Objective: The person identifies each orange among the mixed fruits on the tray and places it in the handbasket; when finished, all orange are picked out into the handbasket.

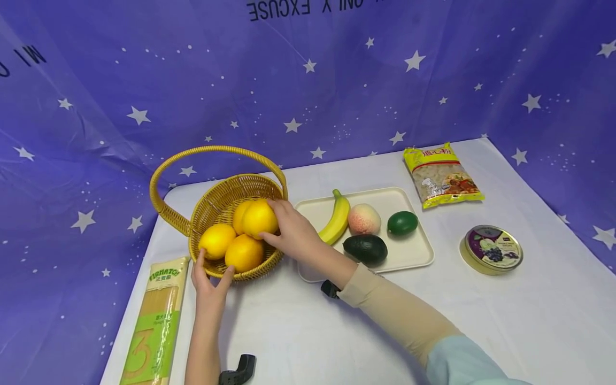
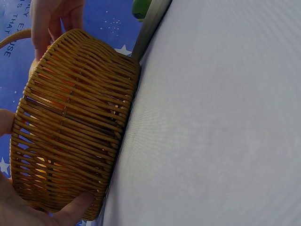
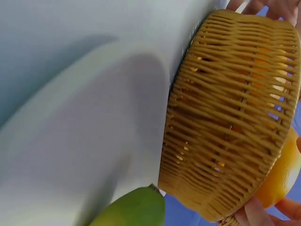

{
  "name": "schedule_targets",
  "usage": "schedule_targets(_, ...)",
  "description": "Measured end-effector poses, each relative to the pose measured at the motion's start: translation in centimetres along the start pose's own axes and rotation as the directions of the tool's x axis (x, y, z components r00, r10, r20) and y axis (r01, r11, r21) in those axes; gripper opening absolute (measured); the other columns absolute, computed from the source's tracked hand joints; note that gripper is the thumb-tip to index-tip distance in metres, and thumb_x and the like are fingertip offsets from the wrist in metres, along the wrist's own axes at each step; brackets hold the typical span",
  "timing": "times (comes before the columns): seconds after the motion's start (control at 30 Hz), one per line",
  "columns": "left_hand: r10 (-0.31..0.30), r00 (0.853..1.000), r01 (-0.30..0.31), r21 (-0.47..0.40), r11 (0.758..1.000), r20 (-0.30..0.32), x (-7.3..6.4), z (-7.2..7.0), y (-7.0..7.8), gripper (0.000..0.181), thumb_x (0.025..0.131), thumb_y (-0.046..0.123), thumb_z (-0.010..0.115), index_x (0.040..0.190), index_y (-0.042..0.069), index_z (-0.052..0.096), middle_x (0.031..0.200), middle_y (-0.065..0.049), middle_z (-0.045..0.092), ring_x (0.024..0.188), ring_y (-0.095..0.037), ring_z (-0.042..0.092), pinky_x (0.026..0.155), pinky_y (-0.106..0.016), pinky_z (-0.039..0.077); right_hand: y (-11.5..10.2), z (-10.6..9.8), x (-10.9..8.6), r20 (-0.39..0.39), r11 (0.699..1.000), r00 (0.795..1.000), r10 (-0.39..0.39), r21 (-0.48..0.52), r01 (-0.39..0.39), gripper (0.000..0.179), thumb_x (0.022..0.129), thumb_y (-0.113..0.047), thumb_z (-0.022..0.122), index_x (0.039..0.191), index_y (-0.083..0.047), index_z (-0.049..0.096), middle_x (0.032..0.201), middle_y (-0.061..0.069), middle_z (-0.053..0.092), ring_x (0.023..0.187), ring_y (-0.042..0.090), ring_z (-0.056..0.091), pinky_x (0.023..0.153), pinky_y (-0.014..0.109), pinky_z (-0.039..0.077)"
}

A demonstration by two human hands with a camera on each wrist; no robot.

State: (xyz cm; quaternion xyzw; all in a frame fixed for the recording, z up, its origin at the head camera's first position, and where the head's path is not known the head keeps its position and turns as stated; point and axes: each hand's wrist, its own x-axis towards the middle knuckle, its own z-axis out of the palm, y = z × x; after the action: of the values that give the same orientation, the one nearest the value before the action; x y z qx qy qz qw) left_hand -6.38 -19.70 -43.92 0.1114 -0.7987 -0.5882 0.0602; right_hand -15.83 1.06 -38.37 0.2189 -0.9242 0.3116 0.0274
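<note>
A round wicker basket (image 1: 212, 206) with a tall arched handle stands at the left of the table, with yellow-orange oranges (image 1: 244, 253) inside. My right hand (image 1: 298, 230) reaches over its right rim and grips the uppermost orange (image 1: 260, 218), thumb on the near side and fingers behind. That orange (image 3: 281, 176) shows past the rim in the right wrist view. At the front left, my left hand (image 1: 210, 286) holds the basket's side, with a fingertip at the rim. The left wrist view shows the thumb (image 2: 77, 209) low on the woven wall (image 2: 70, 122).
Right of the basket lies a cream tray (image 1: 409, 262) with a banana (image 1: 337, 219), a peach (image 1: 364, 219), an avocado (image 1: 366, 249) and a green lime-like fruit (image 1: 402, 223). Spaghetti (image 1: 156, 326) lies left. A yellow food bag (image 1: 443, 176) and round tin (image 1: 493, 250) are at right.
</note>
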Motion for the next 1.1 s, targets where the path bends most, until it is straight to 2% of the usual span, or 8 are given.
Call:
schedule_targets(0.23, -0.009, 1.0, 0.009, 0.005, 1.0, -0.001, 0.1, 0.4, -0.1, 0.084, 0.095, 0.021, 0.061, 0.156, 0.02, 0.003, 0.157, -0.012, -0.007, 0.144, -0.031, 0.0, 0.113, -0.054, 0.008, -0.2, 0.1, -0.8, -0.003, 0.997, 0.999, -0.035, -0.073, 0.035, 0.073, 0.09, -0.045, 0.065, 0.148, -0.011, 0.038, 0.152, 0.015, 0.03, 0.133, 0.03, 0.039, 0.104, 0.042, 0.038)
schedule_targets(0.4, -0.003, 1.0, 0.003, 0.008, 1.0, -0.001, 0.1, 0.4, -0.1, 0.085, 0.095, 0.021, 0.062, 0.156, 0.02, 0.004, 0.157, -0.012, -0.006, 0.144, -0.031, 0.0, 0.113, -0.053, 0.008, -0.2, 0.0, -1.1, -0.021, 0.992, 0.998, -0.063, -0.108, 0.061, 0.068, 0.091, -0.044, 0.063, 0.146, -0.011, 0.042, 0.153, 0.013, 0.029, 0.136, 0.029, 0.035, 0.106, 0.042, 0.036)
schedule_targets(0.57, 0.008, 1.0, -0.008, 0.008, 1.0, 0.0, 0.1, 0.2, 0.1, 0.086, 0.094, 0.021, 0.062, 0.156, 0.02, 0.003, 0.158, -0.013, -0.007, 0.144, -0.034, 0.0, 0.113, -0.055, 0.009, -0.2, -0.4, -1.1, -0.016, 0.993, 0.998, -0.064, -0.096, 0.062, 0.067, 0.091, -0.044, 0.064, 0.145, -0.012, 0.043, 0.15, 0.012, 0.036, 0.133, 0.028, 0.04, 0.105, 0.041, 0.037)
schedule_targets(0.83, -0.004, 1.0, 0.004, 0.016, 1.0, -0.013, 0.1, 0.3, -0.2, 0.085, 0.094, 0.022, 0.062, 0.156, 0.021, 0.004, 0.158, -0.013, -0.006, 0.144, -0.032, 0.0, 0.113, -0.054, 0.009, 0.1, -0.5, -1.1, 0.02, 0.994, 0.999, -0.046, -0.097, 0.048, 0.064, 0.092, -0.042, 0.062, 0.145, -0.01, 0.042, 0.146, 0.012, 0.041, 0.13, 0.026, 0.043, 0.106, 0.039, 0.036)
schedule_targets(1.1, -0.024, 1.0, 0.024, 0.026, 0.999, -0.017, 0.1, 0.2, 0.0, 0.085, 0.095, 0.025, 0.061, 0.156, 0.021, 0.003, 0.158, -0.012, -0.008, 0.144, -0.031, -0.001, 0.113, -0.054, 0.008, 0.5, -0.8, -0.9, 0.028, 0.997, 0.999, -0.036, -0.073, 0.038, 0.059, 0.094, -0.038, 0.058, 0.143, -0.008, 0.043, 0.131, 0.012, 0.054, 0.115, 0.023, 0.055, 0.095, 0.037, 0.046)
